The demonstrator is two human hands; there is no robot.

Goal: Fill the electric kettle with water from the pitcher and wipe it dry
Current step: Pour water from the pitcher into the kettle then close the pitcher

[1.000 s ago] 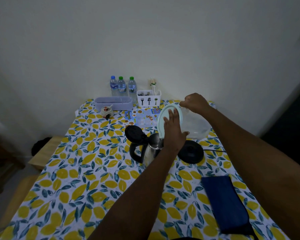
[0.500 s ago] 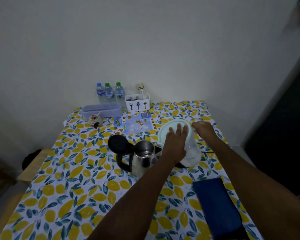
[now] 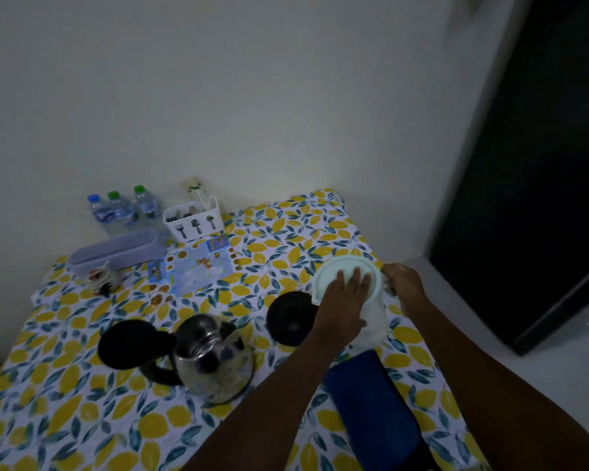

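Nearest the camera, the dark blue cloth lies folded flat on the tabletop, its long axis running away from the person, right under the right forearm. It is untouched, so wiping looks like the step to come.

Left of it stands the electric kettle, upright, lid flipped open to the left, mouth bare and facing up. It sits off its black base, which lies just beyond and to the right, near the pitcher.

Both hands are on the pitcher, upright at the right side of the tabletop. The left hand lies palm-down, fingers spread over the pale lid. The right hand is closed at the pitcher's far right side, seemingly on the handle, though the handle itself is hidden.

So the kettle lies down and left of both hands, with the left arm nearer it. The cloth lies right there, nearer the right arm. The right table edge is close beside the pitcher; open patterned room lies left and in front of the kettle.

Far back by the wall: water bottles, a cutlery holder, a long tray.
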